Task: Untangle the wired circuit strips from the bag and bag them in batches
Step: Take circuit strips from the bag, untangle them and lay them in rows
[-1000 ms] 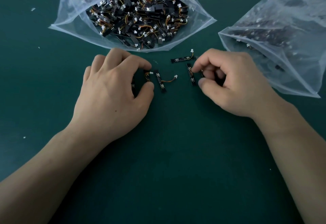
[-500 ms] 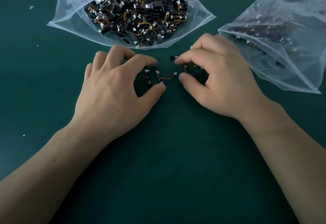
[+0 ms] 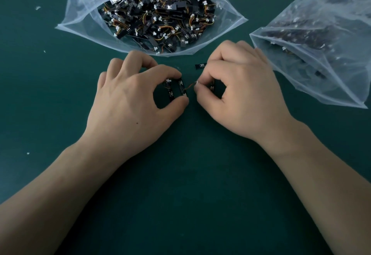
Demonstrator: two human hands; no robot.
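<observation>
Black wired circuit strips [image 3: 181, 89] pinched in left hand [image 3: 136, 102] as anchor; right hand [image 3: 239, 96] pinched small white plastic connector [image 3: 197, 83], probably to draw its wire clear.

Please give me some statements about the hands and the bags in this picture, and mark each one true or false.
1. The left hand pinches two black circuit strips between thumb and forefinger. True.
2. The right hand lies flat, holding nothing. False: it pinches a white connector on a wire.
3. The clear plastic bag at top centre is open. True.
4. The clear bag on the right is empty. False: dark strips show inside.
</observation>
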